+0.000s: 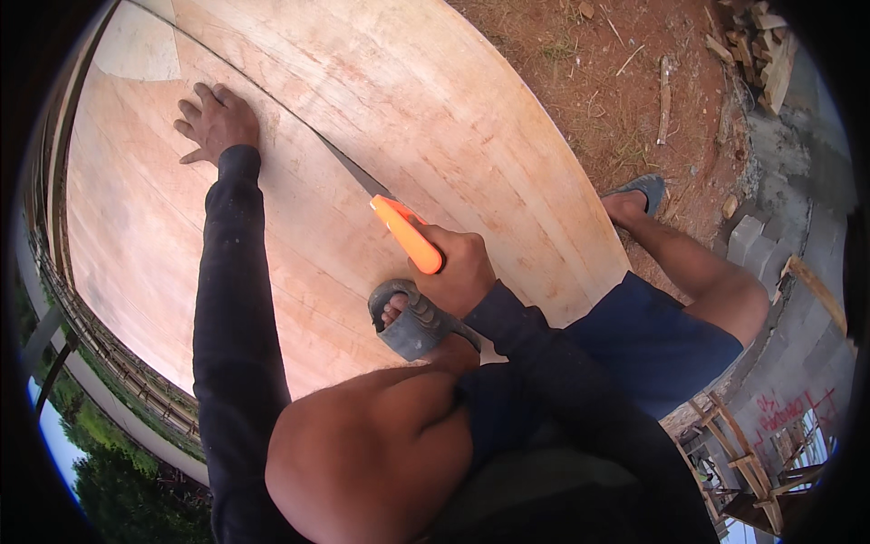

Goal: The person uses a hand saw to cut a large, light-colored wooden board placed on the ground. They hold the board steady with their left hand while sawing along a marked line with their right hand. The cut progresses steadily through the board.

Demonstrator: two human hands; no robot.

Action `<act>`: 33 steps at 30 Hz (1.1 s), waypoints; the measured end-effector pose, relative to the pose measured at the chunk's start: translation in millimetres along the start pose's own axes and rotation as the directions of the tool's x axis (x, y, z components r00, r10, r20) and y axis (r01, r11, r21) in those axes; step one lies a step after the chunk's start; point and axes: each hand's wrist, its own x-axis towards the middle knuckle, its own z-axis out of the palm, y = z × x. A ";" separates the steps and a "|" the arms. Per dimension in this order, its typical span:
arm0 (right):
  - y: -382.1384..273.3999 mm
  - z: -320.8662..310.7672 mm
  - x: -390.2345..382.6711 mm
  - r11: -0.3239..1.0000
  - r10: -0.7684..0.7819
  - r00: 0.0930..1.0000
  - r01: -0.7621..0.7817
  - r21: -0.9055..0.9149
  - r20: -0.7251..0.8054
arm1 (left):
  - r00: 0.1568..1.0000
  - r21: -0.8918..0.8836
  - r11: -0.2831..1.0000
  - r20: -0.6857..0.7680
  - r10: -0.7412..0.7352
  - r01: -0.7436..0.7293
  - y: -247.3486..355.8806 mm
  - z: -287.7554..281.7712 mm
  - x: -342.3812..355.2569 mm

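A large plywood sheet (471,118) spreads under both my hands. A dark cut line runs across it from the far left edge toward the middle. My right hand (451,265) is closed round the orange handle of a handsaw (405,234). The saw's narrow grey blade lies along the near end of the cut line, and how deep it sits I cannot tell. Farther off, left of the cut, my left hand (218,123) lies flat on the plywood with its fingers spread. It holds nothing.
My sandalled foot (412,322) rests on the plywood, close to the saw handle. The other foot (639,195) stands on reddish soil (625,100) past the right edge. Wood scraps (761,50) lie at the far right, near grey concrete blocks (757,240).
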 end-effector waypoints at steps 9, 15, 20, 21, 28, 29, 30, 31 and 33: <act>-25.9 -95.3 -152.4 0.998 0.018 0.999 -0.020 -0.058 -0.040 | 1.000 -0.011 1.000 -0.010 -0.022 0.022 -4.5 1.0 -1.5; -8.8 -1.8 4.5 1.000 -0.007 0.999 0.008 0.006 -0.053 | 1.000 -0.021 1.000 -0.018 -0.015 0.014 3.3 1.9 -2.5; -9.0 6.8 7.0 0.998 -0.033 0.999 0.034 0.044 -0.032 | 0.999 -0.053 0.999 -0.041 -0.007 0.004 -9.6 -1.4 0.8; -9.9 6.1 7.1 0.998 -0.014 1.000 0.016 0.062 -0.021 | 0.999 -0.114 0.993 -0.043 0.016 -0.021 -16.8 -1.4 -1.3; -4.0 -4.0 11.5 0.998 -0.010 1.000 0.010 0.056 0.003 | 1.000 -0.378 0.925 -0.012 0.018 -0.021 -24.2 -48.2 -149.0; -0.2 -3.5 10.9 0.999 -0.014 1.000 0.014 0.041 -0.007 | 0.999 -0.359 0.933 0.040 0.019 -0.004 -25.9 -44.1 -176.5; 2.0 -4.0 10.8 0.999 -0.019 1.000 0.019 0.025 -0.016 | 0.995 -0.279 0.960 0.084 0.052 -0.027 -24.2 -39.1 -193.1; 0.8 -2.1 10.4 0.999 -0.032 0.999 0.032 0.021 -0.009 | 0.990 -0.179 0.983 0.124 0.070 -0.047 -25.5 -41.5 -203.3; 0.7 -4.9 13.0 0.998 -0.029 0.999 0.027 0.062 0.030 | 0.984 -0.059 0.997 0.167 0.057 -0.048 -22.4 -38.6 -206.2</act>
